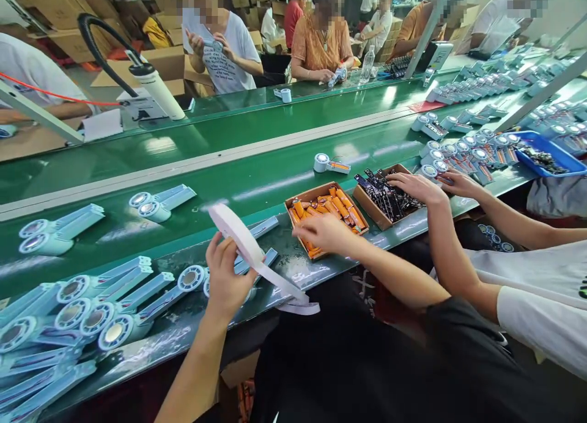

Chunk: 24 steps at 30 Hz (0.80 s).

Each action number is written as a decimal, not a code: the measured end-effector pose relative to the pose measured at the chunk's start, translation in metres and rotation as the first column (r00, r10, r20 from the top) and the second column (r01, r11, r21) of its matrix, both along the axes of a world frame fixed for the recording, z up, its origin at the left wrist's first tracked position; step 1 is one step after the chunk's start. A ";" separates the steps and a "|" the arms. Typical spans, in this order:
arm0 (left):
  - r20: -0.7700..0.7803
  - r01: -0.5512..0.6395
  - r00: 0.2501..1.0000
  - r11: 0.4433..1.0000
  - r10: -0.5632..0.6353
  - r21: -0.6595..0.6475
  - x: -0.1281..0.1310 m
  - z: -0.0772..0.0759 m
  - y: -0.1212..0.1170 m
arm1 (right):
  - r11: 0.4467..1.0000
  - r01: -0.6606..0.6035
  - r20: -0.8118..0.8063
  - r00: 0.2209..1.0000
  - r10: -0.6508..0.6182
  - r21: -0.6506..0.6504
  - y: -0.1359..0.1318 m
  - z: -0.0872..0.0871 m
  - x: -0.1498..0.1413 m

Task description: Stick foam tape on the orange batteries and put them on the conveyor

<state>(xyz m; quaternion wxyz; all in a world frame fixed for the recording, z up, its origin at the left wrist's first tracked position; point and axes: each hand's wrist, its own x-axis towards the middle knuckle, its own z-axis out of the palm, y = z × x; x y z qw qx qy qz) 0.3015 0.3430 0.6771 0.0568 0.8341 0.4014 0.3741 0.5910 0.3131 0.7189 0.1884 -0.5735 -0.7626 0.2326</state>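
Observation:
My left hand is closed around a roll of white tape, held upright above the near edge of the table. A loose strip of the tape hangs from it toward the right and curls at its end. My right hand is over the left part of a cardboard box of orange wrapped batteries. Its fingers are loosely bent and look apart, with nothing visible in them. Behind the tape roll lie light-blue fan housings, partly hidden by my left hand.
Many blue housings crowd the left table. A green conveyor runs beyond, carrying several more pieces. At right, a co-worker's hand reaches over a box of black circuit boards. A blue tray stands farther right. People sit across.

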 end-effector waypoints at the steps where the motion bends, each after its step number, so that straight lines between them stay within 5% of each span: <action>1: 0.002 0.001 1.000 0.999 -0.001 0.036 0.003 -0.001 -0.003 | 0.988 0.147 0.066 0.987 -0.149 0.038 0.019 0.003 0.007; 3: -0.005 0.021 1.000 0.997 -0.021 0.076 0.013 -0.002 -0.009 | 0.956 0.292 0.190 0.937 -0.294 0.036 0.050 0.003 0.017; 6: -0.040 0.068 0.997 0.996 -0.066 0.061 0.027 -0.005 -0.016 | 0.961 0.275 0.177 0.948 -0.264 -0.040 0.074 -0.008 0.025; 10: -0.069 0.096 0.993 0.994 -0.093 0.049 0.033 -0.008 -0.021 | 0.964 0.260 -0.250 0.938 -0.239 0.052 0.070 -0.023 0.031; 13: -0.116 0.113 0.987 0.993 -0.107 0.047 0.031 -0.007 -0.024 | 0.974 0.226 -0.672 0.718 -0.179 -0.019 0.051 -0.025 0.033; 16: -0.200 0.103 0.975 0.994 -0.092 0.044 0.029 -0.005 -0.026 | 0.984 0.155 -0.802 0.575 -0.164 -0.089 0.022 -0.020 0.032; 24: -0.342 0.097 0.938 0.989 -0.055 0.107 0.030 0.001 -0.034 | 0.979 0.194 -0.608 0.770 -0.192 -0.064 -0.034 0.002 0.033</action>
